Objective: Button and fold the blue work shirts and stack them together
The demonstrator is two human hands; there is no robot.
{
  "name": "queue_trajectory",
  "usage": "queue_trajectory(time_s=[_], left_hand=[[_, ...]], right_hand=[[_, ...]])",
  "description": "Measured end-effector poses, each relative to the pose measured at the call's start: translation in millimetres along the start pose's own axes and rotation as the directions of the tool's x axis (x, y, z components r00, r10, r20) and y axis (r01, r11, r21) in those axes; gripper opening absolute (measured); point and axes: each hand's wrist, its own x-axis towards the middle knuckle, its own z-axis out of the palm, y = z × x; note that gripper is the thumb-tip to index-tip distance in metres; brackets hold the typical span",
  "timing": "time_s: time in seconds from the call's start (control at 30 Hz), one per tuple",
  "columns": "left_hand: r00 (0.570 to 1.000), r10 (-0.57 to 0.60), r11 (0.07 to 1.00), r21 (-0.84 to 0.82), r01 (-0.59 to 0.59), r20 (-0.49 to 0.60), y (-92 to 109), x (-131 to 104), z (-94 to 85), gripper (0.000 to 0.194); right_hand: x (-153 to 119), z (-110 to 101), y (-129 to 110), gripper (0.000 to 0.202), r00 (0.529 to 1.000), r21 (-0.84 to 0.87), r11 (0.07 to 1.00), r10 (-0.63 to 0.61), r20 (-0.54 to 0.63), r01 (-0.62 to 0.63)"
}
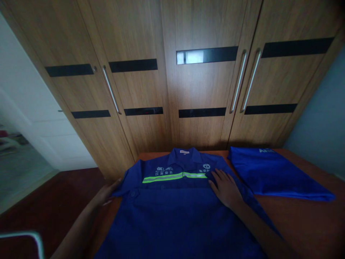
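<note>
A dark blue work jacket lies spread out, collar away from me, with a yellow-green reflective stripe and pale printing across the chest. At its left sleeve end is my left hand, fingers closed on the sleeve's edge; the exact grip is partly hidden. My right hand rests flat on the chest at the right, fingers spread, covering the end of the stripe. To the right of the jacket lies a folded brighter blue garment with light lettering near its top.
A reddish-brown wooden surface bears both garments. Behind it stands a wooden wardrobe with metal handles and black strips. A white door is at the left. A pale curved bar shows at the lower left.
</note>
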Motion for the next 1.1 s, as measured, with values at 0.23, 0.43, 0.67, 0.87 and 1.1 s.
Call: queue_trajectory(time_s=[0.23,0.43,0.67,0.87,1.1], left_hand=[[0.953,-0.183,0.897,-0.357,0.262,0.241,5.5,6.6,16.0,0.017],[0.983,-0.179,0.927,-0.328,0.181,0.035,23.6,0.9,9.7,0.019],[0.992,-0.061,0.927,-0.374,0.014,-0.113,63.5,-25.1,34.0,0.024],[0.979,0.202,0.968,-0.163,-0.193,0.037,72.2,-45.5,89.0,0.041],[0.769,0.576,0.638,0.434,-0.635,0.277,56.0,-44.5,109.5,0.043]], right_hand=[[-4.6,-0.8,5.2,0.056,1.000,0.014,1.000,0.012,-0.005,-0.012],[-5.5,-0.9,5.6,0.055,1.000,0.020,1.000,0.003,-0.020,-0.003],[-5.3,-0.4,4.5,0.055,1.000,0.034,0.999,0.008,-0.024,-0.007],[-5.1,1.4,5.5,0.055,1.000,0.022,1.000,0.000,-0.026,0.000],[-4.8,2.0,5.2,0.055,1.000,0.025,1.000,-0.004,-0.027,0.004]])
